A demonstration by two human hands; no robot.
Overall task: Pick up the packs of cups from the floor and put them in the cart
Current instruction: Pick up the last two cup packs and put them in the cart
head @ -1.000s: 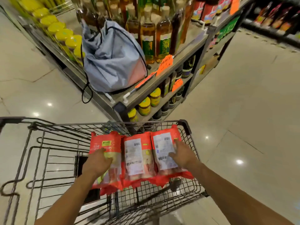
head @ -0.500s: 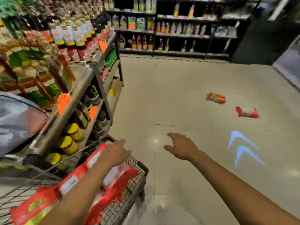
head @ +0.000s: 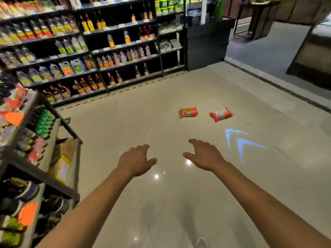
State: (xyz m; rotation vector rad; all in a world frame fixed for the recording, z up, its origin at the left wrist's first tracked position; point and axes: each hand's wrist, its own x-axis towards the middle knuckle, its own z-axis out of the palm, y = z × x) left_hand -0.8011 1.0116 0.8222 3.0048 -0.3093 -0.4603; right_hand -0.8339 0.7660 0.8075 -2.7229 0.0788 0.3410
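Packs of cups: two, both lying flat on the floor (head: 161,203), well ahead of the hands. The left pack (head: 188,112) is red-orange with green-yellow print facing up. The right pack (head: 221,114) is red with a white label facing up, set at a slight angle to the other. They lie near each other, not touching.

Two blue chevrons (head: 240,142) of light show on the glossy beige tile between the right pack and the right hand (head: 204,155).

The left hand (head: 136,161) is at the end of an outstretched arm, palm down, fingers loosely spread, holding nothing. The right hand is the same, thumb pointing inward. The hands are side by side, apart, over bare tile.

At left is a rack (head: 35,158) with jars, orange tags and a yellow box (head: 61,169) on a low shelf. Along the far side, shelving (head: 89,51) is stocked with bottles.
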